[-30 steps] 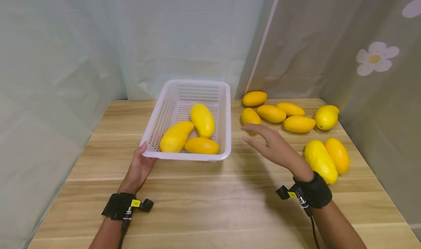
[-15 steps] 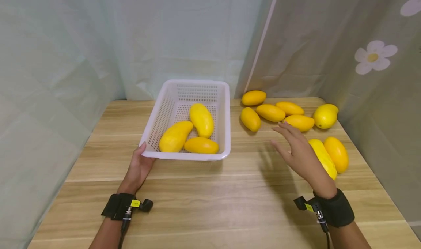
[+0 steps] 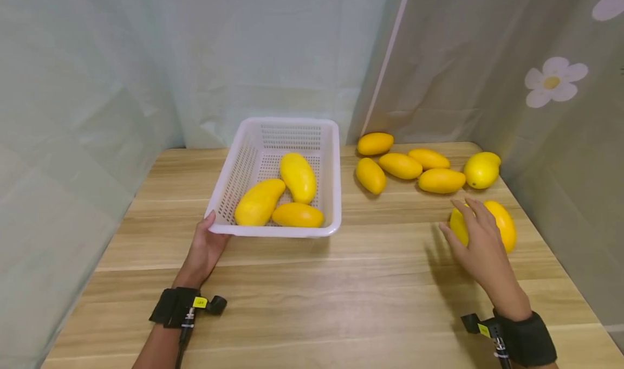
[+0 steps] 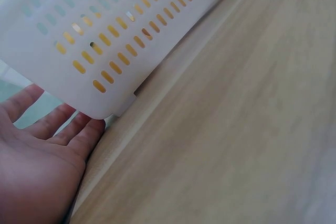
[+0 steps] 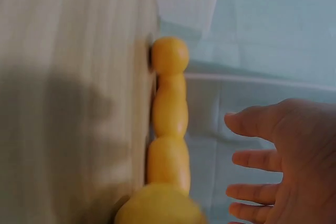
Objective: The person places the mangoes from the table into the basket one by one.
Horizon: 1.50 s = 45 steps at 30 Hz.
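A white slotted plastic basket [image 3: 336,195] stands on the table, holding a few yellow mangoes [image 3: 298,178]. My left hand [image 3: 207,250] holds its near left corner, thumb over the rim; in the left wrist view the fingers [image 4: 84,129] reach around that corner of the basket [image 4: 68,87]. At the right side, my right hand [image 3: 482,252] hovers with fingers spread over a pale yellow mango [image 3: 458,227], hiding most of it. An orange-yellow mango [image 3: 502,225] lies beside that one. The right wrist view shows nothing within the right hand [image 5: 283,161].
Several orange-yellow mangoes [image 3: 401,166] lie grouped at the back right of the wooden table [image 3: 341,304], and a rounder yellow mango [image 3: 481,170] sits near the right edge. Curtains [image 3: 283,49] hang close behind and on both sides.
My right hand has moved right and toward me, from beside the back mangoes to over the near right pair. The left hand and basket stay in place.
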Available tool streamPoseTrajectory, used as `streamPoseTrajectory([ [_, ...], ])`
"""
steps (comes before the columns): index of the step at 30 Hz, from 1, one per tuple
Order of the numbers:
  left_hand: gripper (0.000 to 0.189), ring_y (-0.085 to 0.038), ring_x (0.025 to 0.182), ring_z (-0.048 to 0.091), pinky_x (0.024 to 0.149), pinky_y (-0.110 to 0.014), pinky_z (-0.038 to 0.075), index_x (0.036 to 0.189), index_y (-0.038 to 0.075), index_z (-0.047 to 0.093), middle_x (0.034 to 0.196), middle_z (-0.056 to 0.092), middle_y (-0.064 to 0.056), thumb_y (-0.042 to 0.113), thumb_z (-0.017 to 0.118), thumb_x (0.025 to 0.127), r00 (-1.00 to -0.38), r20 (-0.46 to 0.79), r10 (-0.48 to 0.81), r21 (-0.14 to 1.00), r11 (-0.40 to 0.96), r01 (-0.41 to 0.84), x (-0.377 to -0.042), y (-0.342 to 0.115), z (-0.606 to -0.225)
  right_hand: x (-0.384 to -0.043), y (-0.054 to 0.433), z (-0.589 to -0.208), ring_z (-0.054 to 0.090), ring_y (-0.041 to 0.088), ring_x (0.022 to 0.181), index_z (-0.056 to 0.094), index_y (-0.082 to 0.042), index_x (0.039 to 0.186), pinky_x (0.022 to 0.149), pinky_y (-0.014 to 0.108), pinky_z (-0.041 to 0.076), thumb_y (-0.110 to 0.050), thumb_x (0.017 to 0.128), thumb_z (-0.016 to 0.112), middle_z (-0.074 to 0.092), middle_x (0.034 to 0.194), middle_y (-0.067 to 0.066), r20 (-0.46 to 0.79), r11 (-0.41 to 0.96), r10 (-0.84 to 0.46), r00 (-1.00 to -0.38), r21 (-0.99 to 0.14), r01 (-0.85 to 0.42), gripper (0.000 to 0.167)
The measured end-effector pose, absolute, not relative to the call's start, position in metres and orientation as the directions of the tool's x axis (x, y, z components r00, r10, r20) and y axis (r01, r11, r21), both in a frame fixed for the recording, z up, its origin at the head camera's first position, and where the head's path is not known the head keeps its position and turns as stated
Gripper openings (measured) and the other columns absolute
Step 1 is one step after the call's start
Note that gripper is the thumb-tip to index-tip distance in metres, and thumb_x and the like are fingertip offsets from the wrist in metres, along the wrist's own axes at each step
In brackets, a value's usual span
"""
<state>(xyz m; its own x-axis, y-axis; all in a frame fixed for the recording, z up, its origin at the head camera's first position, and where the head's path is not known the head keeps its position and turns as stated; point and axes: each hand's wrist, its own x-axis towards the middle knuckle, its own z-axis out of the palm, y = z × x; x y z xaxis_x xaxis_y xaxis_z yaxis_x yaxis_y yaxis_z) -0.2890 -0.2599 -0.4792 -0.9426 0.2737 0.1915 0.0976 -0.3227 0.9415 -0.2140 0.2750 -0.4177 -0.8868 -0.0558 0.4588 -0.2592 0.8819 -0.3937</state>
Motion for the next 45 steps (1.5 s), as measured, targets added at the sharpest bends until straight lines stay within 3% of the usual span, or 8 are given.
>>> streamPoseTrajectory([
  [9, 0.051, -0.023, 0.129, 0.018, 0.101, -0.033, 0.019, 0.145, 0.026, 0.018, 0.148, 0.013, -0.001, 0.040, 0.025, 0.096, -0.943, 0.193, 0.272, 0.942, -0.319, 0.101, -0.290, -0.262, -0.480, -0.202, 0.292, -0.435, 0.022, 0.046, 0.121, 0.044, 0.003, 0.128, 0.097, 0.056, 0.013, -0.015, 0.079, 0.070, 0.032, 0.132, 0.030, 0.397, 0.896, -0.013, -0.918, -0.402, -0.187, 0.059],
  [20, 0.052, -0.023, 0.129, 0.019, 0.102, -0.035, 0.018, 0.145, 0.029, 0.018, 0.148, 0.013, 0.001, 0.043, 0.027, 0.095, -0.948, 0.173, 0.268, 0.949, -0.301, 0.088, -0.291, -0.261, -0.482, -0.196, 0.300, -0.449, 0.026, 0.048, 0.115, 0.042, -0.002, 0.131, 0.082, 0.061, 0.016, -0.011, 0.071, 0.077, 0.032, 0.132, 0.027, 0.390, 0.906, 0.009, -0.921, -0.393, -0.157, 0.071],
  [28, 0.051, -0.023, 0.130, 0.017, 0.102, -0.036, 0.017, 0.145, 0.028, 0.017, 0.148, 0.012, 0.001, 0.040, 0.027, 0.096, -0.941, 0.189, 0.280, 0.939, -0.331, 0.090, -0.288, -0.260, -0.479, -0.191, 0.301, -0.455, 0.022, 0.048, 0.118, 0.032, -0.004, 0.139, 0.087, 0.063, 0.017, -0.010, 0.069, 0.078, 0.025, 0.136, 0.028, 0.356, 0.908, 0.083, -0.931, -0.412, -0.077, 0.084],
  [38, 0.050, -0.024, 0.129, 0.019, 0.101, -0.035, 0.019, 0.145, 0.027, 0.018, 0.148, 0.013, -0.001, 0.038, 0.025, 0.097, -0.943, 0.196, 0.269, 0.941, -0.323, 0.103, -0.287, -0.262, -0.479, -0.192, 0.297, -0.456, 0.026, 0.048, 0.114, 0.032, -0.004, 0.139, 0.088, 0.060, 0.021, -0.009, 0.068, 0.079, 0.027, 0.134, 0.027, 0.366, 0.910, 0.108, -0.924, -0.411, -0.057, 0.084],
  [45, 0.049, -0.026, 0.129, 0.017, 0.102, -0.037, 0.017, 0.145, 0.028, 0.016, 0.148, 0.011, -0.001, 0.037, 0.023, 0.097, -0.939, 0.207, 0.274, 0.942, -0.314, 0.117, -0.291, -0.262, -0.482, -0.191, 0.297, -0.457, 0.027, 0.047, 0.113, 0.026, -0.004, 0.141, 0.090, 0.058, 0.021, -0.005, 0.067, 0.079, 0.030, 0.130, 0.028, 0.361, 0.880, 0.144, -0.921, -0.473, -0.048, 0.091],
])
